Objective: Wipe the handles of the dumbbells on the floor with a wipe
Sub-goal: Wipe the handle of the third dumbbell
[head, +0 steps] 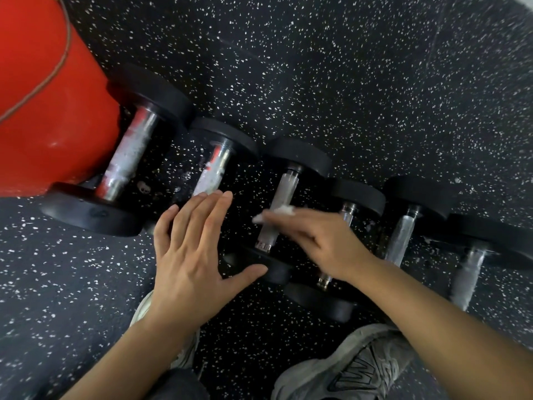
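Observation:
Several black dumbbells with metal handles lie in a row on the speckled floor. My right hand (314, 241) pinches a small white wipe (277, 212) against the knurled handle (281, 197) of the third dumbbell from the left. My left hand (191, 258) hovers flat with fingers spread over the near end of the second dumbbell, whose handle (215, 171) shows above my fingertips. The largest dumbbell (129, 153) lies at the far left. More handles (402, 238) lie to the right, partly hidden by my right arm.
A red object (46, 105) with a cord across it stands at the upper left, against the largest dumbbell. My grey shoes (354, 368) rest on the black speckled rubber floor (346, 67) at the bottom.

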`<state>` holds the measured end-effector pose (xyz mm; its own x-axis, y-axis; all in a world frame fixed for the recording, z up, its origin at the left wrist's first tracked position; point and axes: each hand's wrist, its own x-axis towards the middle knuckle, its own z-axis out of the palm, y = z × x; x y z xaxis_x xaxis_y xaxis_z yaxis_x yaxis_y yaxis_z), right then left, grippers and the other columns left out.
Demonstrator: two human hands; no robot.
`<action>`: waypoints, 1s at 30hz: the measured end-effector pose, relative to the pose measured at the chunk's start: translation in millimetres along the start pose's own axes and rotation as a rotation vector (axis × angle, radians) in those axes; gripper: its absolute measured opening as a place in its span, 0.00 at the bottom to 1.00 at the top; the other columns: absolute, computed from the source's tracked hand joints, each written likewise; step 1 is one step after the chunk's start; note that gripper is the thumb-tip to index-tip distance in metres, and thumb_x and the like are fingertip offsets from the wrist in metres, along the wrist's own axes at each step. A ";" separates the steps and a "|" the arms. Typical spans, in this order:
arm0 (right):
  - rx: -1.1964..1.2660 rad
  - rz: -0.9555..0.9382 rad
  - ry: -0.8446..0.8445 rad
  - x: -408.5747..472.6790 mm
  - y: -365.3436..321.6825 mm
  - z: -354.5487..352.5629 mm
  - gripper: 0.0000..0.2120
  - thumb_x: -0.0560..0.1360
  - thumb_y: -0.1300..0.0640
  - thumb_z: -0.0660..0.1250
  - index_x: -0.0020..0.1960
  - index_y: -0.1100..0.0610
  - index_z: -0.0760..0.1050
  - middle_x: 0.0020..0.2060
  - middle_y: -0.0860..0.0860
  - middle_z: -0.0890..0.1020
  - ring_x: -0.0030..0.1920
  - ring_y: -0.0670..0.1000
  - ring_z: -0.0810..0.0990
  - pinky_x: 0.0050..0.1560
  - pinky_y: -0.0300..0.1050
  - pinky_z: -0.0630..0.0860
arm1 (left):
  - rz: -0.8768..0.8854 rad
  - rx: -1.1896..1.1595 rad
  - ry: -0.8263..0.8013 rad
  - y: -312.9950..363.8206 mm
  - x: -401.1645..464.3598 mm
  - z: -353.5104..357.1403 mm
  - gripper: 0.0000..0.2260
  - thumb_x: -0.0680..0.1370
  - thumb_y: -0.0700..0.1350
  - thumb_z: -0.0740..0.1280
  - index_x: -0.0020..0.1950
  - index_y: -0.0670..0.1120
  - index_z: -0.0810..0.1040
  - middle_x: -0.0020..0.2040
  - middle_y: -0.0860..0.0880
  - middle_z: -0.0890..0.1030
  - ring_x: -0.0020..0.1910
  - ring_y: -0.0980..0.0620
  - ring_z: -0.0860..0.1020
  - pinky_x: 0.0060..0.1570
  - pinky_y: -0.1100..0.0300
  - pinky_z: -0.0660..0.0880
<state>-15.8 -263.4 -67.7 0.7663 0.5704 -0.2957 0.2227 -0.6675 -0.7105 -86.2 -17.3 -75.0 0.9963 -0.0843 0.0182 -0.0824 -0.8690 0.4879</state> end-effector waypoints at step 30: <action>0.034 0.280 0.295 -19.9 -7.2 -17.7 0.18 0.83 0.50 0.66 0.72 0.46 0.75 0.60 0.42 0.83 0.60 0.41 0.81 0.61 0.39 0.78 | 0.026 -0.039 0.019 -5.1 -2.3 -3.5 0.46 0.74 0.70 0.68 0.82 0.42 0.63 0.77 0.43 0.71 0.78 0.42 0.67 0.78 0.45 0.57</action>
<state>-22.0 -278.4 -45.4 0.9357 0.2039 -0.2880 -0.0352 -0.7581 -0.6511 -88.0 -10.9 -74.4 0.9941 -0.0972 0.0479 -0.1079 -0.8468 0.5209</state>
